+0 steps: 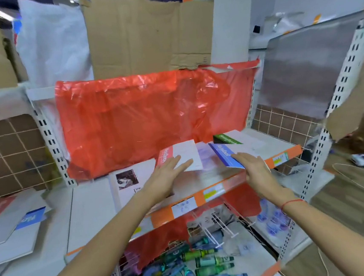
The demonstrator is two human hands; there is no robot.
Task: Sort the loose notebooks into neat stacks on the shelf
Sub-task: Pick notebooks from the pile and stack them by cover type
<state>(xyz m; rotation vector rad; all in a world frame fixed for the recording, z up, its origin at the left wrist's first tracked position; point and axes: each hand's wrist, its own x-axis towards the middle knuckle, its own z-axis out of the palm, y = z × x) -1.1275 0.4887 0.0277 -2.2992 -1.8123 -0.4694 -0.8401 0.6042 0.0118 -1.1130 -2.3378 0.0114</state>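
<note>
left hand [168,172] flat on red notebook [179,156] | right hand [254,166] flat at blue notebook [227,155] | green notebook [226,138] loose at 1 o'clock | nothing stacked

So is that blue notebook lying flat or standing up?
Lying flat: the blue notebook rests cover-up on the shelf, right hand on it.

Flat hands [211,170] touch two notebooks [205,155] (shelf-top).

a glossy, crinkled red plastic sheet [152,118] is seen; the notebooks [183,157] look paper-covered, the shelf [236,179] perhaps painted metal.
</note>
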